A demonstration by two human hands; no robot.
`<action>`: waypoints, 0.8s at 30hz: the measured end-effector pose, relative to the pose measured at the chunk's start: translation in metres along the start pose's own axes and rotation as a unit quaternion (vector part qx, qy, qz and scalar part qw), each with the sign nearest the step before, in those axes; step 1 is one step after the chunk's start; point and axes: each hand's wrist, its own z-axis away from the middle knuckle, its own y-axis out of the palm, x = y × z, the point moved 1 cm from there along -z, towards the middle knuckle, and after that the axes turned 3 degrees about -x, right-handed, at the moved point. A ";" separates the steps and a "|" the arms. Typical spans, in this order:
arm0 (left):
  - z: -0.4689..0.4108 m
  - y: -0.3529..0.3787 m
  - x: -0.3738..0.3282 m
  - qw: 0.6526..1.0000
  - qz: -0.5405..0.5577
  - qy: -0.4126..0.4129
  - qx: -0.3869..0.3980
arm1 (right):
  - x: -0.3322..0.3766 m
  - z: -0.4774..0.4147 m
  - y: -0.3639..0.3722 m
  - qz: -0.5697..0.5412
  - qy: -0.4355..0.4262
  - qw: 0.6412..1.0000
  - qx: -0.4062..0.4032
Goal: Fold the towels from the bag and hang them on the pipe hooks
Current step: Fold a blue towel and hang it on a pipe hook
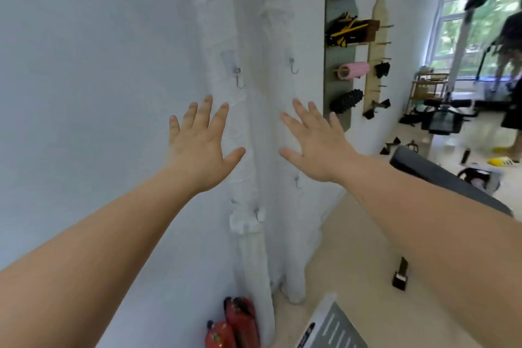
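Left hand (197, 147) and right hand (313, 144) spread, empty, before the pipe hooks (239, 78). Towels, unseen here, judged soft, light; pinch at corners.

A home gym: pink foam roller (353, 70) on wall rack (339, 65), weight bench (440, 178).
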 end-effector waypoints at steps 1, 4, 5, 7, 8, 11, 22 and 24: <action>0.015 0.008 -0.015 1.000 0.015 0.010 0.021 | -0.006 0.030 0.005 0.005 0.010 1.000 0.021; 0.061 0.027 -0.068 0.995 0.052 0.043 0.070 | -0.032 0.119 0.018 -0.001 0.058 0.996 0.066; 0.076 0.032 -0.087 0.993 0.065 0.054 0.083 | -0.042 0.147 0.020 -0.013 0.080 0.994 0.078; 0.107 0.040 -0.128 0.987 0.090 0.074 0.110 | -0.062 0.201 0.022 -0.040 0.123 0.986 0.109; 0.123 0.044 -0.148 0.984 0.097 0.085 0.123 | -0.072 0.227 0.023 -0.047 0.140 0.981 0.123; 0.168 0.056 -0.217 0.974 0.111 0.122 0.158 | -0.109 0.305 0.027 -0.048 0.178 0.972 0.146; 0.338 0.088 -0.491 0.908 0.165 0.192 0.333 | -0.289 0.591 0.028 -0.061 0.308 0.913 0.262; 0.359 0.094 -0.523 0.898 0.167 0.195 0.358 | -0.311 0.626 0.032 -0.068 0.328 0.900 0.278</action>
